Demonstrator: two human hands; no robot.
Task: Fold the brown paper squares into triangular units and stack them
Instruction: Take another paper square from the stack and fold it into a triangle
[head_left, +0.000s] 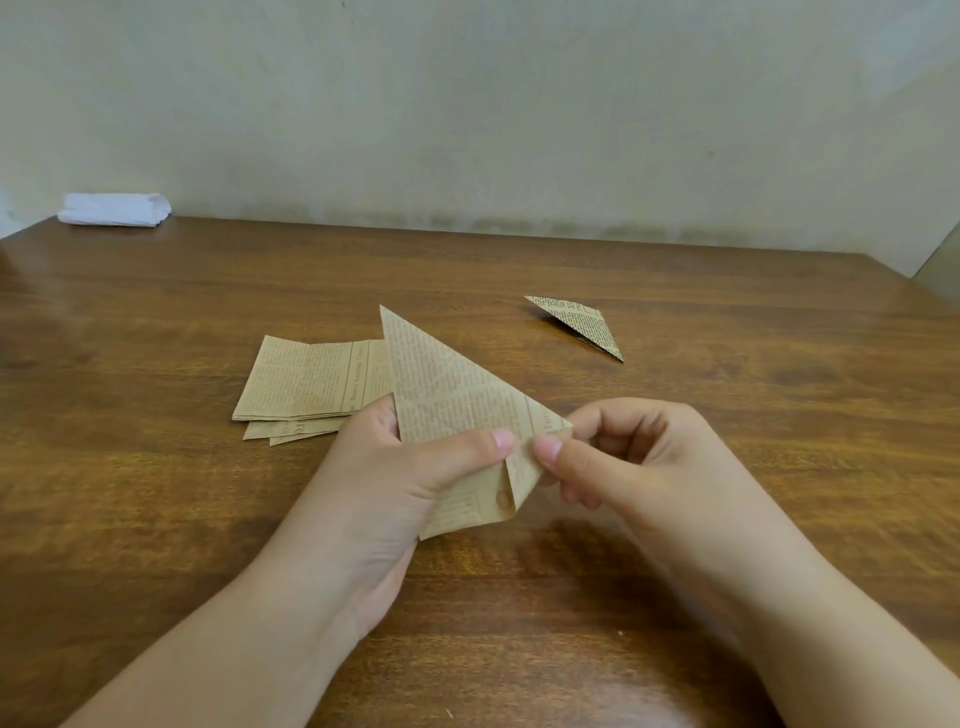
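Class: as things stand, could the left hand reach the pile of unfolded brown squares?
Probably yes: the pile of squares lies just beyond the left hand, with nothing between, but that hand's grip is on the half-folded sheet.

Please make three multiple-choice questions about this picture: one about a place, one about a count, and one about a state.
1. Where does the white folded cloth lie?
A. far left corner of the table
B. beside the right hand
C. on the paper stack

2. How many finished triangles lie alone on the table?
A. none
B. one
C. three

3. The held paper is:
A. flat
B. crumpled
C. partly folded, in both hands

Answers: 1 A, it sits by the wall; 2 B, one lies far right; 3 C, left hand and right hand pinch it.
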